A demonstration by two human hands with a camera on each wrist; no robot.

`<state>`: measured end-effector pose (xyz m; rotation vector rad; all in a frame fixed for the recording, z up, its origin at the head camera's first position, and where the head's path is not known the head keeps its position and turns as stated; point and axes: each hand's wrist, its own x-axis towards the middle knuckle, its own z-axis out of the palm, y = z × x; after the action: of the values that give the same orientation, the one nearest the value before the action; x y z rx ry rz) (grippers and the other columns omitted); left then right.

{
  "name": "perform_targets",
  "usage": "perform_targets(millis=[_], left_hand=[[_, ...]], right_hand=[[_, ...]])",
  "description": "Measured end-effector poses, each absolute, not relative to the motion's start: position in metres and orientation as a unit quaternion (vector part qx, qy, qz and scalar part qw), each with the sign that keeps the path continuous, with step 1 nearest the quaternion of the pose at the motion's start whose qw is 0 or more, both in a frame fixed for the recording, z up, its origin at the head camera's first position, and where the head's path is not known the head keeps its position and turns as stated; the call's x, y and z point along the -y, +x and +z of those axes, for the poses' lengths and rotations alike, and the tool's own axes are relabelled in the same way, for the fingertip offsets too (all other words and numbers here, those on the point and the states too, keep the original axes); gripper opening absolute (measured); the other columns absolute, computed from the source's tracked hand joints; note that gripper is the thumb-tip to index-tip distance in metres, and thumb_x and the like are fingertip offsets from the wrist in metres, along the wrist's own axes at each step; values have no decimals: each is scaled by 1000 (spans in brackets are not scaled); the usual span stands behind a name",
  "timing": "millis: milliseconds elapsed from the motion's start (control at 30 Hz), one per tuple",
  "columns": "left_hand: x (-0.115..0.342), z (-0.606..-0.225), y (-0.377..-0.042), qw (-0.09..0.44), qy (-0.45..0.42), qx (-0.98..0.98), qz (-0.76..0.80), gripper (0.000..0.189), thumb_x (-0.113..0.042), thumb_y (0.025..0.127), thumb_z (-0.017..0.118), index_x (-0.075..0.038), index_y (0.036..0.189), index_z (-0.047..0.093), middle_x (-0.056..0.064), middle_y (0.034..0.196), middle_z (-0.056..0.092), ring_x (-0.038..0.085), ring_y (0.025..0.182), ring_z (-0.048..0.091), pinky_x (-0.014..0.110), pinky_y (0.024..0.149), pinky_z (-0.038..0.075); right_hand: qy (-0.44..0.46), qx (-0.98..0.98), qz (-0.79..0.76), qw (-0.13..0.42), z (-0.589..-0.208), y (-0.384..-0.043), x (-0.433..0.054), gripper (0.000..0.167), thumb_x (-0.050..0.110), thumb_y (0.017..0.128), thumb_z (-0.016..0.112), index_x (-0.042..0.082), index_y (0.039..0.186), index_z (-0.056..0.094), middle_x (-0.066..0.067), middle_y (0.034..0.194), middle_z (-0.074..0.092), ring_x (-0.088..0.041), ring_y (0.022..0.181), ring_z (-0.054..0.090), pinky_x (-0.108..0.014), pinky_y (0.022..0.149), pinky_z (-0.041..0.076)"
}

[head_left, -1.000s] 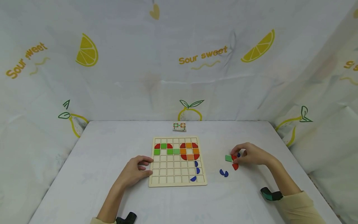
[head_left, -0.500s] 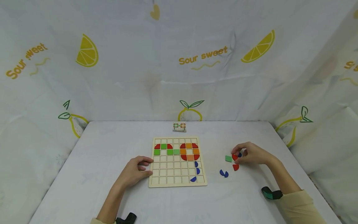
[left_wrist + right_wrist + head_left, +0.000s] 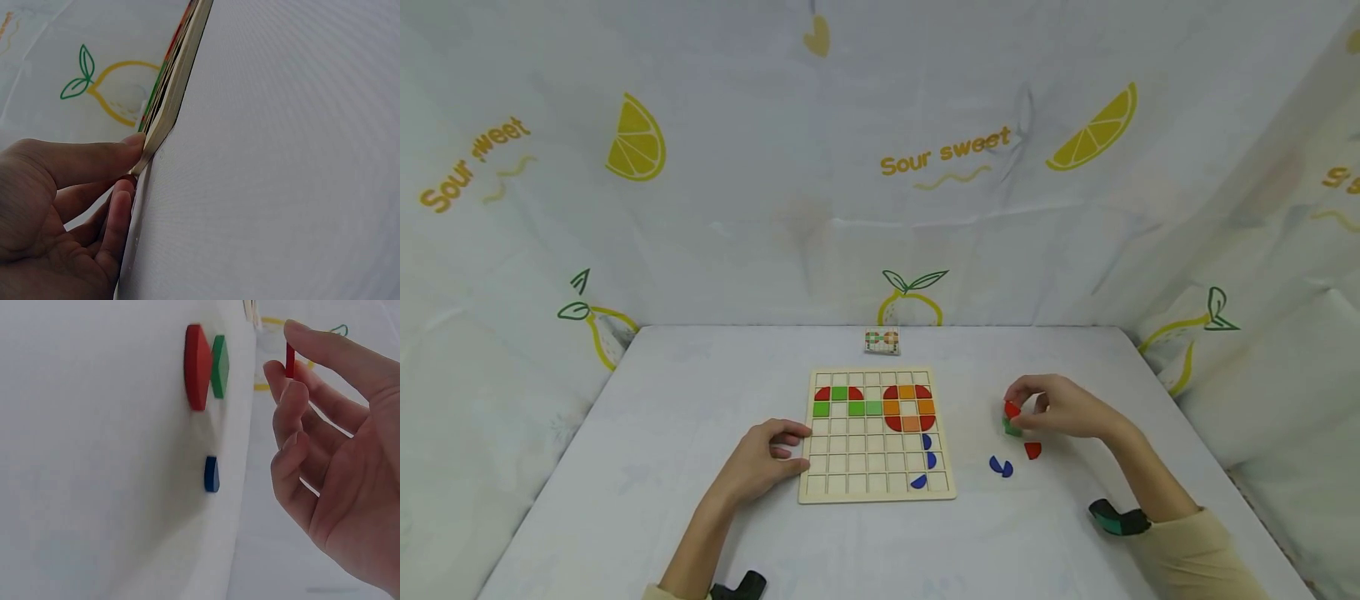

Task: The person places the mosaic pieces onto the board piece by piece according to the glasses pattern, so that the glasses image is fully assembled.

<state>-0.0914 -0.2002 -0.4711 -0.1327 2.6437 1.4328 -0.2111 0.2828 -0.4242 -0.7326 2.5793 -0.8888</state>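
My left hand (image 3: 758, 460) rests at the left edge of a wooden grid board (image 3: 857, 483). In the left wrist view its thumb (image 3: 100, 161) lies against the board's rim, with the other fingers bent below. To the right of the board, my right hand (image 3: 1063, 408) pinches a red quarter-circle tile (image 3: 1012, 409) between thumb and fingertips; the right wrist view shows this tile (image 3: 290, 360) edge-on, clear of the table. Below the held tile lies a green square tile (image 3: 1011, 428), partly covered by the hand. Another red tile (image 3: 1033, 451) lies close by.
Two blue half-circle tiles (image 3: 996, 464) lie nearer the front, and another blue tile (image 3: 212, 474) shows near the right hand. Red, green and orange tiles fill the upper grid; several blue ones (image 3: 931, 460) sit lower right. A small pattern card (image 3: 882, 341) stands behind the board.
My right hand has lifted the red quarter-circle tile off the table and moved it left, over the green tile. The left hand and the board have stayed in place.
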Motion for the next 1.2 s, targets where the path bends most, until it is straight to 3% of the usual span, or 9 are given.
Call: perform_targets(millis=[233,600,1000,1200], left_hand=[[201,-472,-92,65,-42,-876,476,43,-9,82,92,-12,123,77,8,121,73,18,103,68,34,91,57],[201,-471,-91,62,-39,-877,475,43,-10,83,92,-11,123,77,7,121,73,17,104,68,34,92,58],[200,-470,-91,62,-42,-877,474,43,-10,82,92,-11,123,77,7,121,73,18,103,69,35,92,58],[200,-470,-92,64,-41,-875,479,43,-9,82,92,-12,123,77,7,121,74,18,105,69,34,92,58]], right_hand=[[-275,-896,-317,146,-418,-211,-241,29,21,93,86,10,117,73,-2,102,72,-16,79,62,-23,64,57],[-334,-859,-340,186,-414,-219,-170,36,24,94,86,10,125,74,-3,106,75,-19,84,64,-23,73,57],[-399,-811,-364,224,-426,-233,-102,28,21,94,86,15,119,77,-2,99,70,-15,81,58,-22,74,51],[-429,-796,-347,247,-429,-233,-67,27,20,93,87,15,117,77,-4,99,69,-11,64,53,-20,64,48]])
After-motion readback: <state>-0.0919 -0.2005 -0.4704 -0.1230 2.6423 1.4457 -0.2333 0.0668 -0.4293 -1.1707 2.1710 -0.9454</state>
